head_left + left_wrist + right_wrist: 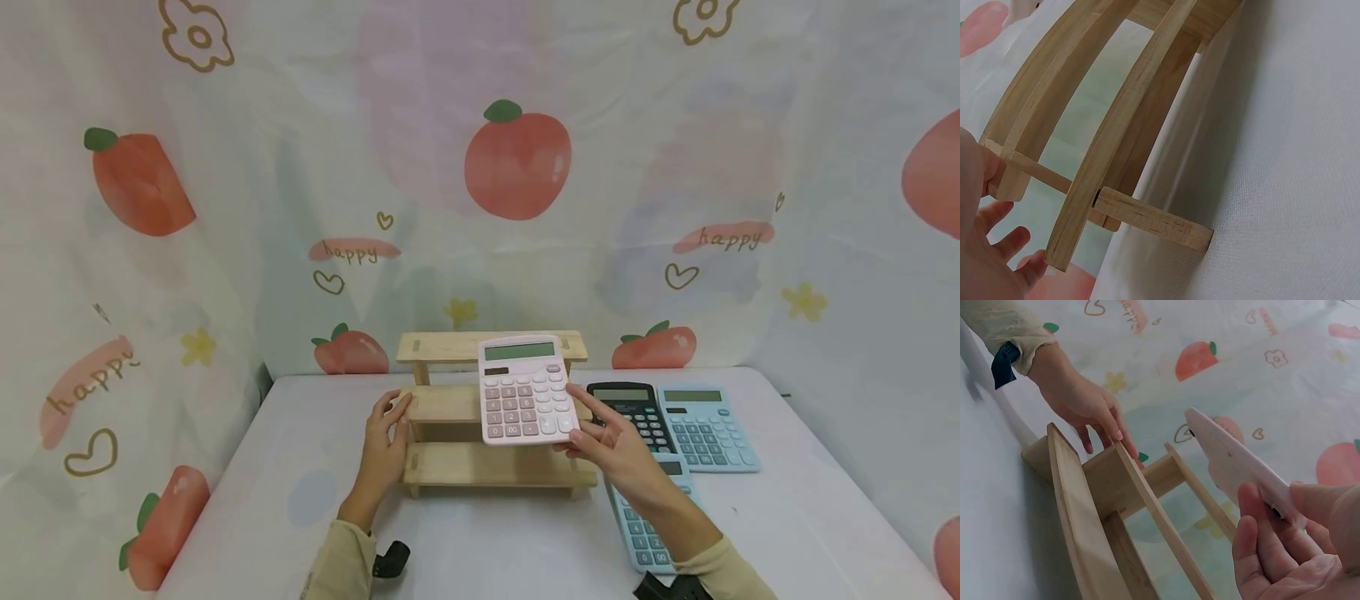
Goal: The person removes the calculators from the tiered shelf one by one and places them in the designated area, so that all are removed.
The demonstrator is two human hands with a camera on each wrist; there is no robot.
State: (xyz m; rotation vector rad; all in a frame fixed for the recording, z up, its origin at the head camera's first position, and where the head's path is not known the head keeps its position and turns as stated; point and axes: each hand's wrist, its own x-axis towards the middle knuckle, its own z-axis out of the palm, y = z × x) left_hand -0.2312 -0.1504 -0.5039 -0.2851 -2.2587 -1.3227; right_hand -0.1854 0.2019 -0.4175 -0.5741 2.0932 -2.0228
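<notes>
On the white counter (480, 542) stands a small wooden rack (450, 467) with three stepped shelves, backed by a fruit-print cloth (517, 158).

Right hand (618, 450): holds a pink calculator (525, 400) by its lower right corner. Grip is a pinch: thumb on the keypad face near the right edge, fingers (1254, 550) behind the back panel. Right wrist view confirms it, with the thin pink edge of the calculator (1235, 465) running up and left out of the pinch. Calculator is upright, tilted slightly back, display at top, keys toward the person. It sits in front of the rack's upper and middle shelves, above and left of the grip. Whether its lower edge touches a shelf cannot be told.

Left hand (386, 442): at the left end of the rack, at middle shelf level. Fingers lie nearly straight against the wood; head view and left wrist view both show fingertips (1029, 262) touching the shelf ends. Not curled round anything. Right wrist view shows the same hand (1082, 403) resting on the rack (1110, 506) from the far side.

Right of the rack, flat on the counter: a black calculator (630, 408), just beside it a blue calculator (705, 425), and nearer the person a second blue calculator (645, 533), partly covered by the right forearm.
</notes>
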